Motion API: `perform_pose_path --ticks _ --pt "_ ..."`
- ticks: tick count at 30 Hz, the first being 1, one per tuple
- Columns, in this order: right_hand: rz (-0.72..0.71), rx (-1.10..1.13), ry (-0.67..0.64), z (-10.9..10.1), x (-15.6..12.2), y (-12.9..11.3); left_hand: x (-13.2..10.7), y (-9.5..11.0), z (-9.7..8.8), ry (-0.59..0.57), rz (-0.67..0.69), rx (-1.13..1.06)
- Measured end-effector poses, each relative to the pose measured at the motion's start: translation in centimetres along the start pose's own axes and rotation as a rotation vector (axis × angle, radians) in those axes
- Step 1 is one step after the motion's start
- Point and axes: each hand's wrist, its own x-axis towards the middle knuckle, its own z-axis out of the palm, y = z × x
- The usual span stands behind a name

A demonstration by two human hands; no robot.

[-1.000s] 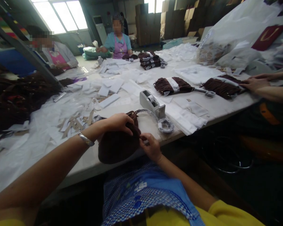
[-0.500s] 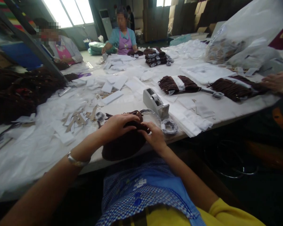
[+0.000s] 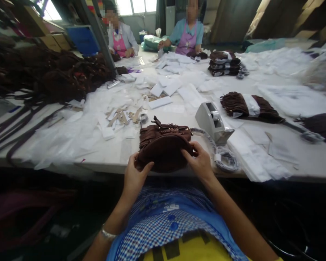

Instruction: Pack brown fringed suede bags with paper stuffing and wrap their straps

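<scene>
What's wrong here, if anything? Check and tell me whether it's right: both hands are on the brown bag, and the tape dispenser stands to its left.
One thing is wrong: the tape dispenser stands to the right of the brown bag, not to its left, as the head view shows. The left hand and right hand are indeed on the bag.

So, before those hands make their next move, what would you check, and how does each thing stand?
1. Left hand on the bag: ok, it holds the left edge.
2. Right hand on the bag: ok, it holds the right edge.
3. Tape dispenser upright: ok, it stands right of the bag.
4. Bag fully on the table: cannot tell, it hides the edge beneath it.
5. Bag's contents: cannot tell, the inside is hidden.
</scene>
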Motion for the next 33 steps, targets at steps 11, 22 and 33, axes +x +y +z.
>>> perform_pose_path --ticks 11,22,33 --pt "0.082 0.217 -0.344 -2.5 1.3 1.3 4.2 0.5 -0.1 0.008 0.089 0.112" --pt "-0.011 0.042 -0.097 -2.0 0.9 0.8 5.0 0.8 -0.4 0.141 0.042 0.246" --pt "-0.239 -0.262 -0.039 -1.4 -1.0 1.8 5.2 -1.3 -2.9 -0.11 0.281 0.302"
